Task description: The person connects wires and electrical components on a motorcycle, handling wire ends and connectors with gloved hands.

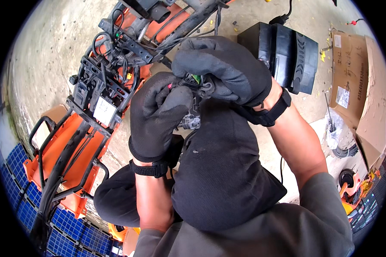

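Both hands wear black gloves and meet above my bent knee. My left hand (pixel 156 113) is closed, its thumb and fingers pinched at a dark wire bundle (pixel 194 88). My right hand (pixel 225 70) curls over the same bundle from the other side. A green and yellow strip (pixel 196 79) shows between the gloves, and a small pink bit peeks out at the left fingertips. Just below them hangs a grey plug-like connector (pixel 191 121). The fingers cover most of what they grip, so its exact shape is hidden.
At the left stands a black tubular vehicle frame (pixel 64 158) with orange panels (pixel 77 147) and exposed wiring. A black case (pixel 283 58) with a cable sits beyond my right hand. An open cardboard box (pixel 349 81) stands at the right; blue grid mats (pixel 64 237) lie lower left.
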Motion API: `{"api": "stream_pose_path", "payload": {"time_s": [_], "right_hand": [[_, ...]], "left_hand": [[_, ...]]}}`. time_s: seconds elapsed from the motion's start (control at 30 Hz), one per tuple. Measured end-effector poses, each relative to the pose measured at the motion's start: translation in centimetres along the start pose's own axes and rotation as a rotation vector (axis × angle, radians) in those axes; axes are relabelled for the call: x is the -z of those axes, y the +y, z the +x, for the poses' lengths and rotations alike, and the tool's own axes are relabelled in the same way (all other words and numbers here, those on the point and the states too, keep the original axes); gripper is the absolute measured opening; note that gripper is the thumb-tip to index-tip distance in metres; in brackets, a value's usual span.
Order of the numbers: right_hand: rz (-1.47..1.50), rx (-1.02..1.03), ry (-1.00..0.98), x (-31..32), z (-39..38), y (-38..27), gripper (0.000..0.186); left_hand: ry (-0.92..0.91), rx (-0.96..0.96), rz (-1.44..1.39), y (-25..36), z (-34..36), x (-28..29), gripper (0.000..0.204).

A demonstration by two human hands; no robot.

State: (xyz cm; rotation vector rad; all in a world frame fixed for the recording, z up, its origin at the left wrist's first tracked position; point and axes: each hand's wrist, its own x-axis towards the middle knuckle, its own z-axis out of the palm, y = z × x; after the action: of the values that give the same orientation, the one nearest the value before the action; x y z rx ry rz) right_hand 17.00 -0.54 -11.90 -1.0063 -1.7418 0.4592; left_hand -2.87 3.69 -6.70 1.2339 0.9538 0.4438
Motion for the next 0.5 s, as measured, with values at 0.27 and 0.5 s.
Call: {"api": "stream_pose_path", "payload": {"time_s": [0.27, 0.5], "right_hand": [[-0.094, -0.026, 0.147, 0.0, -0.4, -0.5, 0.040], [-0.071, 0.041, 0.083, 0.9, 0.3, 0.4, 0.040]], "left_hand": [[0.049, -0.147, -0.063, -0.4, 0.9, -2.2, 0.032], [-0.056, -0.189, 0.056, 0.0, 1.9, -1.1, 0.030]]}}
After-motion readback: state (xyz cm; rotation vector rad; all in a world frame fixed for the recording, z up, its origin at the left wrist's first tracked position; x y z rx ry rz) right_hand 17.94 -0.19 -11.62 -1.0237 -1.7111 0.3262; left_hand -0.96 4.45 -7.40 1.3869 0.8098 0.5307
